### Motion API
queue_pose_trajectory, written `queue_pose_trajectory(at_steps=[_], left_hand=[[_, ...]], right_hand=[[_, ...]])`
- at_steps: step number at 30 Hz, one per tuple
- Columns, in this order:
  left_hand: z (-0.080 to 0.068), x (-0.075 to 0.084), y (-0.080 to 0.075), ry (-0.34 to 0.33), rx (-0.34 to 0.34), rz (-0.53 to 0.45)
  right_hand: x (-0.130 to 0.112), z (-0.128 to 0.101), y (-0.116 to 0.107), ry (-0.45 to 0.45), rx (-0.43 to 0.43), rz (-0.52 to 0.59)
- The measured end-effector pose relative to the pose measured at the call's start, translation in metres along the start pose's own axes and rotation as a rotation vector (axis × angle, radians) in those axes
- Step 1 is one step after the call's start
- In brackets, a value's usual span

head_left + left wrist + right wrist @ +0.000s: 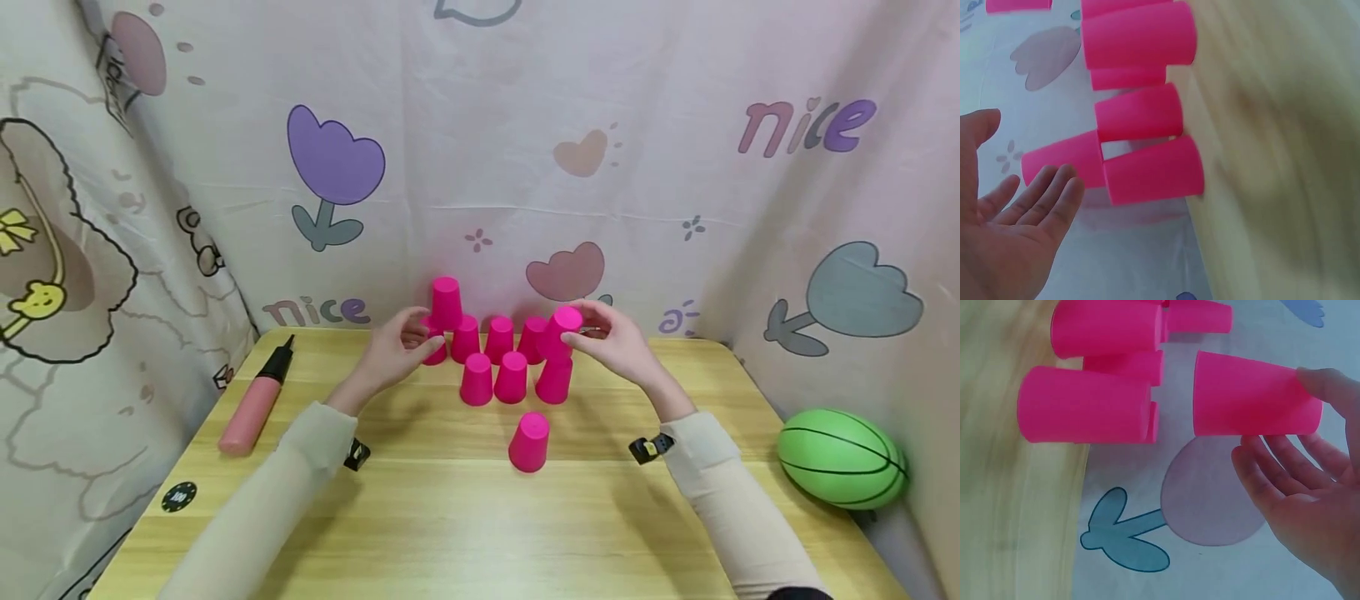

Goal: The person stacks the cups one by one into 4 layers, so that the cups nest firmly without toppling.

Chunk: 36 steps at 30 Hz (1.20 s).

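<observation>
Several pink cups stand upside down at the back of the table, with a front row of cups (477,380) before a back row. On the back row's left end a raised cup (446,303) rests across two others. Beside it is my left hand (393,348), its fingers (1063,194) extended and thumb apart, gripping nothing; whether they touch the cup I cannot tell. My right hand (617,340) pinches a cup (1257,395) between thumb and fingers, above the back row's right end, with a gap below it in the right wrist view. A lone cup (529,443) stands nearer me.
At the left of the wooden table (427,533) lie a pink bottle with a black nozzle (258,400) and a black chip (179,497) marked 100. A green ball (842,458) sits at the right edge. A printed curtain (465,167) hangs behind.
</observation>
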<state>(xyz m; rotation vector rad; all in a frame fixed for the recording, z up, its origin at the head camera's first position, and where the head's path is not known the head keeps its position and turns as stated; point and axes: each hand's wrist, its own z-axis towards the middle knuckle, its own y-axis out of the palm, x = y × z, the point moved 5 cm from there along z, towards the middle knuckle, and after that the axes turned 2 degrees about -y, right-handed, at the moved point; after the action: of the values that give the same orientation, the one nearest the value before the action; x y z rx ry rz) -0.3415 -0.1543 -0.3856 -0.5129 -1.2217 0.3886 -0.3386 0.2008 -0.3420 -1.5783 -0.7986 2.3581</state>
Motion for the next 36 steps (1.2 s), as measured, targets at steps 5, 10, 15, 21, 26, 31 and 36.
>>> queue_pose_trajectory(at_steps=[5, 10, 15, 21, 26, 31, 36], left_hand=[[-0.008, -0.003, 0.015, 0.016, -0.022, 0.003], [-0.013, -0.005, 0.031, 0.032, -0.042, -0.026], [-0.014, -0.005, 0.048, 0.040, -0.068, -0.040], [-0.011, -0.008, 0.065, -0.009, -0.093, -0.018], [-0.010, -0.006, 0.077, -0.034, -0.116, -0.020], [-0.009, -0.006, 0.083, -0.040, -0.114, -0.033], [-0.009, -0.008, 0.087, -0.042, -0.109, -0.046]], right_hand=[[0.003, 0.022, 0.005, -0.001, 0.023, -0.033], [0.006, 0.040, 0.012, 0.010, 0.029, -0.041], [0.007, 0.056, 0.020, 0.012, 0.035, -0.025], [0.012, 0.070, 0.028, 0.020, 0.040, -0.065], [0.016, 0.078, 0.034, 0.021, 0.026, -0.085], [0.020, 0.082, 0.038, 0.045, 0.033, -0.087], [0.023, 0.087, 0.041, 0.051, 0.046, -0.104]])
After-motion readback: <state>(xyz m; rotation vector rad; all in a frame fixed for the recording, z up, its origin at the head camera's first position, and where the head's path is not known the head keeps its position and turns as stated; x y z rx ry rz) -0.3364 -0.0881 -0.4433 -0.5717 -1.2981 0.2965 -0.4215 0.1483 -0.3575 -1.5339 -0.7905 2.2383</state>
